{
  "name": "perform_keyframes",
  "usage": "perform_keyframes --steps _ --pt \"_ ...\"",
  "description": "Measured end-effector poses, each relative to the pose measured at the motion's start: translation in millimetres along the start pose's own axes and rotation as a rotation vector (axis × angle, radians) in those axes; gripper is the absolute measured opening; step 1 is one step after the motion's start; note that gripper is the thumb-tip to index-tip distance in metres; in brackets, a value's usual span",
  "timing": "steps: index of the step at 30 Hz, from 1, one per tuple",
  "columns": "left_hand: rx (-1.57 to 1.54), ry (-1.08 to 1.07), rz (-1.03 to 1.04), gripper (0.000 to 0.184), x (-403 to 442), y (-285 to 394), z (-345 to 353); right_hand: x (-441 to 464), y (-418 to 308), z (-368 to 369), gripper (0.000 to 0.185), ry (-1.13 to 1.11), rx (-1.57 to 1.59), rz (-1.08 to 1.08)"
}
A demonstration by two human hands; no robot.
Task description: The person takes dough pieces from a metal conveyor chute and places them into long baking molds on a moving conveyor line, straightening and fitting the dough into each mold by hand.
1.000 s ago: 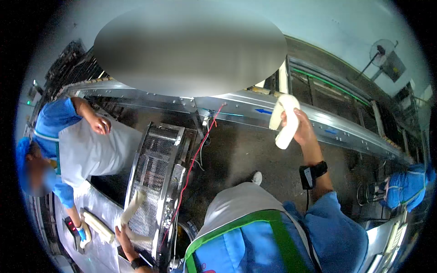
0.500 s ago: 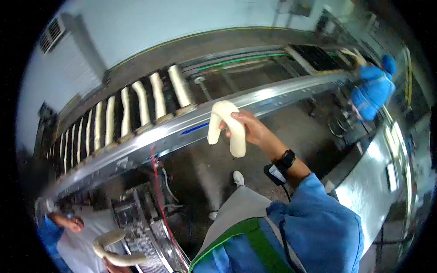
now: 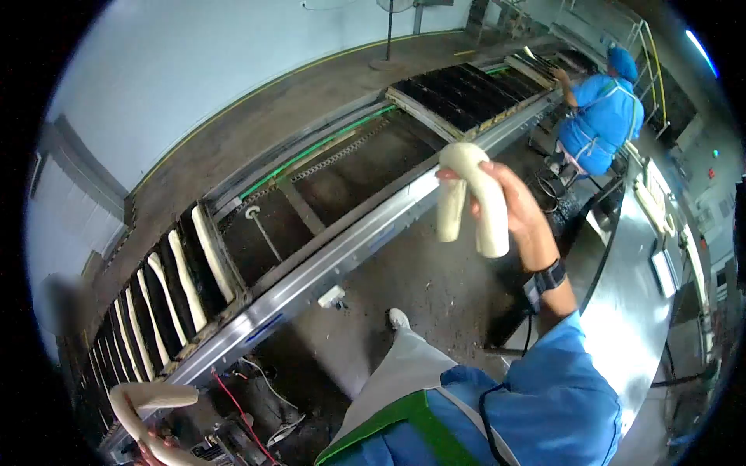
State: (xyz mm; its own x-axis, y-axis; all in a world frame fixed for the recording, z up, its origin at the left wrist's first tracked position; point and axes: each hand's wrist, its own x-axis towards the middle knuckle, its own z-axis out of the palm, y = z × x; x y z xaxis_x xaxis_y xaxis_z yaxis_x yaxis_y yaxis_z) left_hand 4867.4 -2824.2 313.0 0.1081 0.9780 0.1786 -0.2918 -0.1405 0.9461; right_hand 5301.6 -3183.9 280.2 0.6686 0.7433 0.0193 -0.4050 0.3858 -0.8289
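Observation:
My right hand (image 3: 509,202) is closed around a thick strip of pale dough (image 3: 491,213), raised in front of me beside the conveyor. The strip bends over the fingers, both ends hanging down. Low on the left, a second dough strip (image 3: 167,394) curves in a U, with my left hand (image 3: 155,450) closed on it; the frame edge cuts off much of this hand. Beyond it, several long dough strips (image 3: 183,268) lie side by side in black trays on the conveyor (image 3: 311,287).
Farther along the conveyor is a dark ridged tray (image 3: 458,93). A co-worker in blue (image 3: 602,116) reaches over the conveyor's far end. On my right stands a metal table (image 3: 622,311) with dough strips (image 3: 651,198) along it. A red cable (image 3: 237,408) hangs below the conveyor.
My view has swung right along the conveyor. My right hand has carried its dough rightward. The left dough strip appears higher against the conveyor, and the co-worker at lower left has left view.

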Motion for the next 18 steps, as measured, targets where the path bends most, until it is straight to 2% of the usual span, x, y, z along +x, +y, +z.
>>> perform_keyframes --steps 6,7,8,10,11,12,14,15,16,18 --pt "-0.053 -0.114 -0.074 0.047 21 -36 111 130 -71 -73 0.038 0.039 -0.17 -0.109" --pt "-0.077 -0.14 -0.068 0.047 22 -40 127 148 -82 -82 0.037 -0.017 -0.19 -0.129" --pt "-0.193 -0.312 -0.185 0.046 25 -43 140 163 -91 -87 0.036 -0.07 -0.21 -0.147" --pt "-0.172 -0.437 -0.172 0.045 32 -55 167 190 -101 -103 0.038 0.028 -0.287 -0.168" --pt "-0.139 -0.241 -0.136 0.03 22 -52 202 202 -100 -114 0.04 0.053 -0.293 -0.159" --pt "-0.161 -0.376 -0.179 0.032 27 -60 205 215 -97 -127 0.042 0.078 -0.298 -0.151" --pt "-0.125 -0.345 -0.121 0.033 17 -65 245 242 -84 -159 0.042 -0.033 -0.227 0.004" --pt "-0.122 -0.385 -0.147 0.034 15 -68 257 257 -68 -184 0.049 -0.032 -0.299 0.098" --pt "-0.08 -0.241 -0.163 0.032 12 -74 271 274 -47 -203 0.055 0.191 -0.442 0.263" --pt "-0.063 -0.433 -0.297 0.042 10 -74 299 303 14 -264 0.053 0.395 -1.605 0.108"
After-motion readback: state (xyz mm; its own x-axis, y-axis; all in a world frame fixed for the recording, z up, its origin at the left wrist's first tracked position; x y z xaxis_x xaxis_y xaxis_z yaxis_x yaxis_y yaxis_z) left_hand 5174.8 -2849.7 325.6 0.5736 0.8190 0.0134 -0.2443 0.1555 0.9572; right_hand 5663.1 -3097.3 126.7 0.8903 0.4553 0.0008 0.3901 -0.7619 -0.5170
